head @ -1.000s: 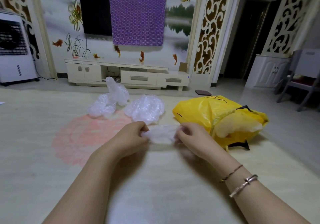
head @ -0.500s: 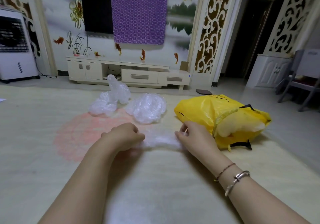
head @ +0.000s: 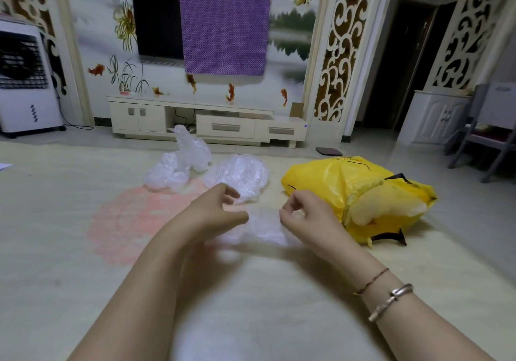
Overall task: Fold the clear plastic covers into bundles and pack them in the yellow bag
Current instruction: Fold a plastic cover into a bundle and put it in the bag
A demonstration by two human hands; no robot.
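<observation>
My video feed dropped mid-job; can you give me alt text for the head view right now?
Two bare hands, left hand and right hand, hover with loosely curled fingers over a blurred clear plastic cover on the pale floor mat. A yellow bag lies to the right, and two crumpled clear plastic piles sit just beyond the hands.

Dim, even indoor light with a warm cast. At 2 o'clock a doorway (head: 413,61) sits in deep shadow. Soft shadows lie under the forearms toward 6 o'clock. The clear cover (head: 264,228) at centre smears with motion blur. Wide-angle distortion bends the edges.
</observation>
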